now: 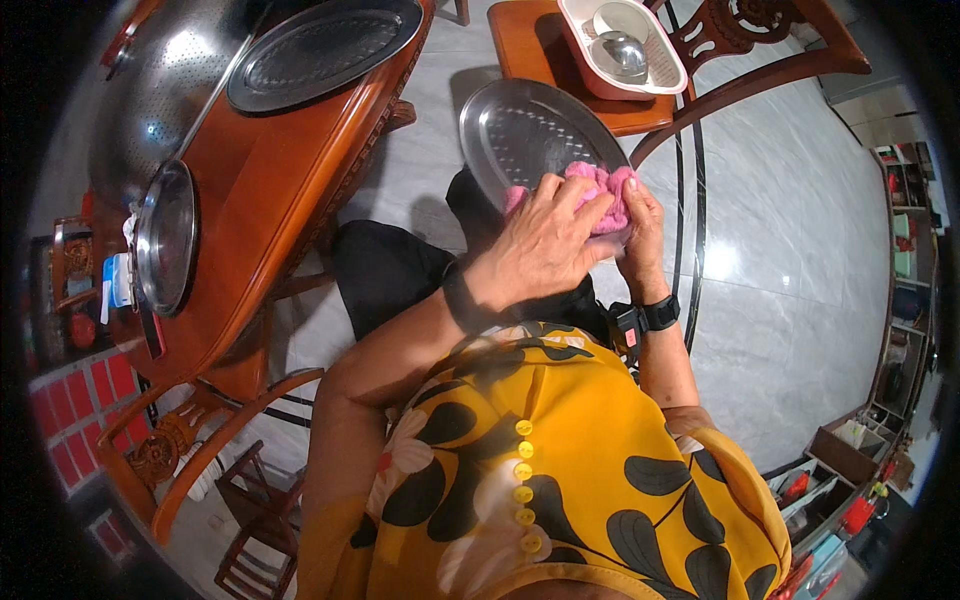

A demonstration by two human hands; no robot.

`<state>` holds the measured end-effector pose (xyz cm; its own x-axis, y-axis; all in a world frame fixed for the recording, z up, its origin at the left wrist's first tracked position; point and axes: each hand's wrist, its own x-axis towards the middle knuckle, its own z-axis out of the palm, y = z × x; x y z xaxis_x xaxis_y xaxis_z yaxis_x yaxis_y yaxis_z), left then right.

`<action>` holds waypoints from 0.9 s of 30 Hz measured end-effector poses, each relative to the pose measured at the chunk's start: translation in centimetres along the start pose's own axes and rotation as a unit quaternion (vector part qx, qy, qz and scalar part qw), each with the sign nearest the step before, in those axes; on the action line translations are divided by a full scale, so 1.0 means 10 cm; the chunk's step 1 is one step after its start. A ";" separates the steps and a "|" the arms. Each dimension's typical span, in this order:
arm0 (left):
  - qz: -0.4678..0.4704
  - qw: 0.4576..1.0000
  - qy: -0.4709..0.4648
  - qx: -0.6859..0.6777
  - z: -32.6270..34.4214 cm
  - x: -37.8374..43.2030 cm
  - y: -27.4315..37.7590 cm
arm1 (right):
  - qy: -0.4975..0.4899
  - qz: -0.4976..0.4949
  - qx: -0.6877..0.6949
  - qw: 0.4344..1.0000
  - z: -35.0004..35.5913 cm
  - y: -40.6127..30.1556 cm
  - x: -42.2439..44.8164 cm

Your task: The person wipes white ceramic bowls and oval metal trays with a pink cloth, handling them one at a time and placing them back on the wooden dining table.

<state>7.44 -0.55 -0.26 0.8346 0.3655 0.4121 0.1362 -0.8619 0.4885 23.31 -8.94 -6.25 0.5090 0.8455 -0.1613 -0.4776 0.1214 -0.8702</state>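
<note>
An oval stainless steel tray (pixel 525 139) is held up over my lap, its near rim towards me. My left hand (pixel 551 229) presses a pink cloth (pixel 611 199) onto the near end of the tray, with its fingers curled into the fabric. At the tray's right edge, my right hand (pixel 641 225) grips the rim through the cloth, thumb on top. Part of the cloth and the tray's near rim are hidden under my hands.
To the left, a wooden table (pixel 277 187) bears a second oval tray (pixel 322 49), a round metal tray (pixel 166 236) and a large perforated metal vessel (pixel 161 97). Ahead right, a white and pink basket (pixel 667 64) with metal pieces stands on a wooden chair (pixel 525 45).
</note>
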 end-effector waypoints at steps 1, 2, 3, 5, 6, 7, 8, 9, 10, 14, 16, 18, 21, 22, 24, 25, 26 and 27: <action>0.007 1.000 0.011 -0.003 -0.06 -0.04 0.04 | -0.008 -0.005 0.001 1.000 -0.05 0.01 0.02; 0.019 1.000 0.023 0.005 -0.06 -0.06 0.04 | -0.004 -0.015 0.007 1.000 -0.08 0.02 0.02; 0.031 0.999 0.035 0.014 -0.05 -0.08 0.03 | 0.000 -0.014 0.008 1.000 0.00 -0.04 0.00; 0.063 0.995 0.059 0.059 0.04 -0.14 -0.05 | 0.004 -0.009 0.012 1.000 0.22 -0.23 -0.05; 0.079 0.992 0.094 0.037 0.03 -0.13 -0.06 | -0.037 -0.030 -0.014 0.999 0.23 -0.26 -0.04; 0.089 0.990 0.105 0.032 0.01 -0.12 -0.08 | -0.042 -0.035 0.007 0.998 0.26 -0.29 -0.07; 0.100 0.988 0.116 0.027 -0.05 -0.13 -0.11 | -0.046 -0.040 0.028 0.998 0.30 -0.34 -0.11; 0.109 0.986 0.127 0.022 -0.11 -0.13 -0.13 | -0.052 -0.044 0.048 0.997 0.36 -0.40 -0.14; 0.089 0.988 0.125 -0.029 -0.22 -0.11 -0.11 | -0.019 -0.061 0.032 0.997 0.32 -0.39 -0.10; -0.064 0.955 0.183 -0.223 -0.30 -0.13 -0.27 | 0.025 -0.116 -0.134 0.984 0.00 -0.39 0.05; -0.259 0.813 0.157 -0.497 -0.41 -0.17 -0.29 | 0.130 -0.139 -0.227 0.955 -0.19 -0.27 0.18; -0.248 0.717 0.201 -0.620 -0.36 -0.19 -0.43 | 0.179 -0.099 -0.242 0.948 -0.35 -0.17 0.20; -0.280 0.627 0.195 -0.701 -0.32 -0.34 -0.61 | 0.151 0.064 -0.026 0.986 -0.45 -0.15 0.14; -0.273 0.612 0.201 -0.714 -0.27 -0.37 -0.68 | 0.093 0.120 0.097 0.984 -0.53 -0.15 0.14; -0.285 0.587 0.201 -0.731 -0.26 -0.41 -0.76 | 0.014 0.171 0.261 0.950 -0.42 -0.20 0.07; -0.290 0.574 0.201 -0.738 -0.26 -0.40 -0.77 | 0.008 0.154 0.276 0.949 -0.41 -0.17 0.05; -0.298 0.579 0.214 -0.729 -0.26 -0.39 -0.77 | 0.002 0.138 0.290 0.947 -0.41 -0.12 0.05; -0.298 0.585 0.216 -0.723 -0.26 -0.38 -0.78 | -0.005 0.121 0.305 0.945 -0.39 -0.09 0.03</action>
<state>1.78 5.73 -3.63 0.6142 0.7731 -0.1584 -0.5196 0.5473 0.6561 26.72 -10.84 -7.30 0.3264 0.8911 -0.3153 -0.9046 0.1978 -0.3775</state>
